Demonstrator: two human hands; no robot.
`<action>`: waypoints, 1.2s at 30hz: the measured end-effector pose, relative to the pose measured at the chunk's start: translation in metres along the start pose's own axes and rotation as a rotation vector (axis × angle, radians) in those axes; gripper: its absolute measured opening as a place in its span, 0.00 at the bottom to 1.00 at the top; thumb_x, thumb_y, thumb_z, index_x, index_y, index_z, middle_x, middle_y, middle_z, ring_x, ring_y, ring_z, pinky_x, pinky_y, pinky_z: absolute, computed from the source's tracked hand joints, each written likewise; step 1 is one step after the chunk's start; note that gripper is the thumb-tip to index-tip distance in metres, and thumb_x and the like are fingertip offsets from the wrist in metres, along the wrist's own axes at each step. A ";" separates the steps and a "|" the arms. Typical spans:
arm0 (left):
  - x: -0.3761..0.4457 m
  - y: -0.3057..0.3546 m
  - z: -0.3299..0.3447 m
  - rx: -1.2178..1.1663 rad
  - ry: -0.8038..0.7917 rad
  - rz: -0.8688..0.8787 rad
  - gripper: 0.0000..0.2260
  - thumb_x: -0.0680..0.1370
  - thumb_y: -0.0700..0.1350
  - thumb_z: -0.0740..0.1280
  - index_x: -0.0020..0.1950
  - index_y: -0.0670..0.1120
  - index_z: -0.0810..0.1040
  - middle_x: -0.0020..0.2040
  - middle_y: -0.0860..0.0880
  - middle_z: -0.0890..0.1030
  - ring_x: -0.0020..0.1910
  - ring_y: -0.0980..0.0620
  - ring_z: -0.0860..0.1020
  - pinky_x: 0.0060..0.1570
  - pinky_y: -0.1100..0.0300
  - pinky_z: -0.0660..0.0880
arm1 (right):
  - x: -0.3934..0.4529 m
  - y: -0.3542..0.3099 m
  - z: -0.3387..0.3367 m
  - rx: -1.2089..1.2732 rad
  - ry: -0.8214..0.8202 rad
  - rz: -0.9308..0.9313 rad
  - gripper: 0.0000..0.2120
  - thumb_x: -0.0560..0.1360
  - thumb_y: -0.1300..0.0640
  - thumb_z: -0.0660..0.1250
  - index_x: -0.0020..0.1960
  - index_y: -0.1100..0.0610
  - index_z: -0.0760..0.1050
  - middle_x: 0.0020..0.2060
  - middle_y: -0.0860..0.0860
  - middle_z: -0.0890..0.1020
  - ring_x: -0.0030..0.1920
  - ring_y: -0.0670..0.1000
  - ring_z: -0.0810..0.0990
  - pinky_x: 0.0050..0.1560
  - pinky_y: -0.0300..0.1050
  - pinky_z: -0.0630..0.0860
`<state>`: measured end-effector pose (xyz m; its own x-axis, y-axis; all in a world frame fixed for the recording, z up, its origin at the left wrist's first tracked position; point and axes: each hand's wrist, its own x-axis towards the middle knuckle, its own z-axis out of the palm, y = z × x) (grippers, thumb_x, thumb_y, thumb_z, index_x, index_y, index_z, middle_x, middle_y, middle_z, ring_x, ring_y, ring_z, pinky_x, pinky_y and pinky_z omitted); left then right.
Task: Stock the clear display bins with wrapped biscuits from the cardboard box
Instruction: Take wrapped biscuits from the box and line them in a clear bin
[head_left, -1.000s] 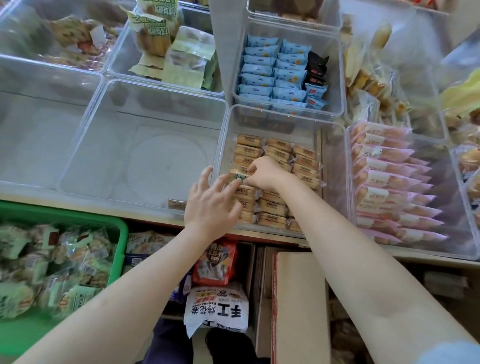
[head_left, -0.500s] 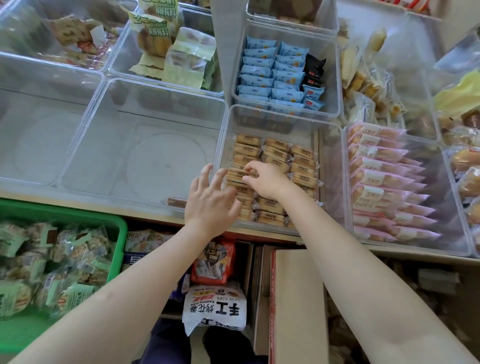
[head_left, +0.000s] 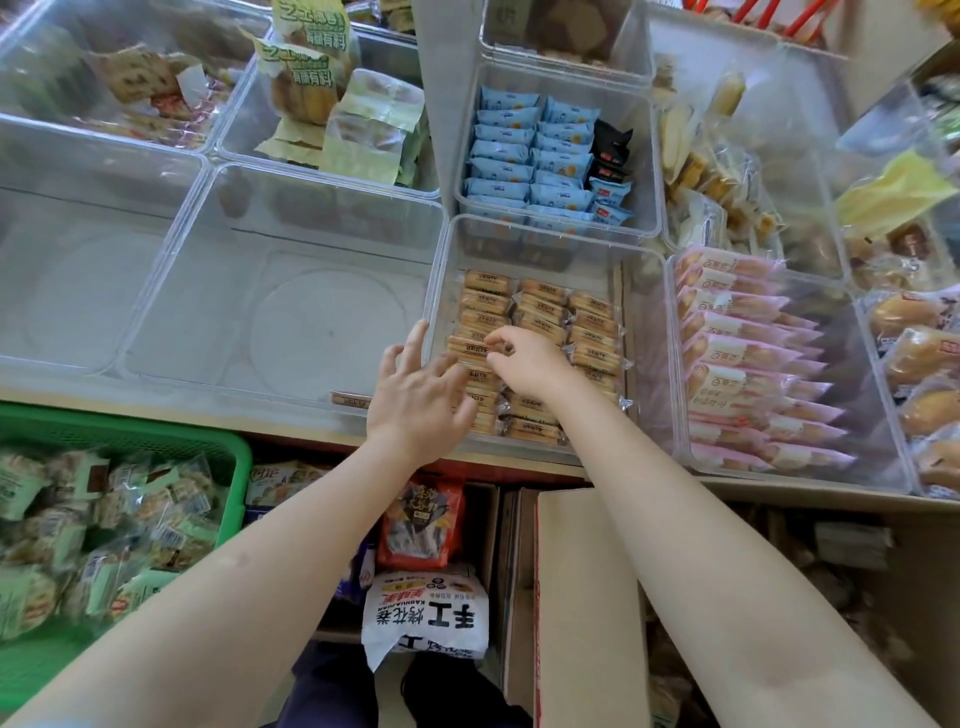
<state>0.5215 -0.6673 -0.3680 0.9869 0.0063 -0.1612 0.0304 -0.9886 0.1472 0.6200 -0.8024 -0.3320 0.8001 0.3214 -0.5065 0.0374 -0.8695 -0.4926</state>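
Right grip: your right hand (head_left: 524, 361) pinches one wrapped biscuit (head_left: 470, 346) by its end, fingers curled, over the left column of the stack.
Left grip: your left hand (head_left: 415, 395) is spread, fingers straight, lying over the near left wall of the bin and touching the packs there.
Task bin: clear display bin (head_left: 644, 332) holds tan biscuit packs in three columns.
Cardboard box: its flap (head_left: 587, 597) sits below the tabletop edge, between your forearms.
Tabletop: pale wooden edge (head_left: 156, 405) carries rows of clear bins; the large bin (head_left: 311, 218) left of yours shows a bare bottom.
Neighbours: blue packets (head_left: 524, 150) behind, pink packs (head_left: 748, 358) to the right.
Below left: green basket (head_left: 228, 457) of green-wrapped snacks.
Floor level: white printed bag (head_left: 426, 618) and an orange packet (head_left: 421, 519).
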 end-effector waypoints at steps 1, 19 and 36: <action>0.000 -0.001 0.001 0.001 -0.004 0.002 0.23 0.78 0.57 0.47 0.60 0.53 0.76 0.74 0.52 0.72 0.81 0.42 0.46 0.75 0.43 0.52 | -0.009 0.002 -0.001 0.031 0.026 -0.001 0.17 0.83 0.54 0.60 0.71 0.49 0.73 0.67 0.51 0.77 0.55 0.49 0.77 0.50 0.44 0.70; -0.110 0.260 -0.038 -0.607 -0.117 0.623 0.13 0.82 0.49 0.62 0.67 0.53 0.75 0.57 0.55 0.77 0.48 0.55 0.78 0.46 0.57 0.77 | -0.321 0.246 0.001 0.182 0.549 0.736 0.08 0.82 0.53 0.61 0.57 0.53 0.76 0.58 0.54 0.78 0.55 0.55 0.77 0.52 0.47 0.74; -0.118 0.277 -0.039 -1.250 -0.745 0.078 0.20 0.79 0.49 0.70 0.70 0.53 0.72 0.57 0.47 0.83 0.54 0.49 0.83 0.51 0.51 0.82 | -0.356 0.236 -0.009 1.286 0.380 0.270 0.12 0.81 0.54 0.68 0.62 0.57 0.79 0.53 0.55 0.85 0.46 0.52 0.85 0.44 0.46 0.81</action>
<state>0.4194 -0.9362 -0.2698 0.6950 -0.5022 -0.5146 0.4808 -0.2076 0.8519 0.3496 -1.1254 -0.2619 0.8150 -0.1044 -0.5700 -0.5557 0.1379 -0.8199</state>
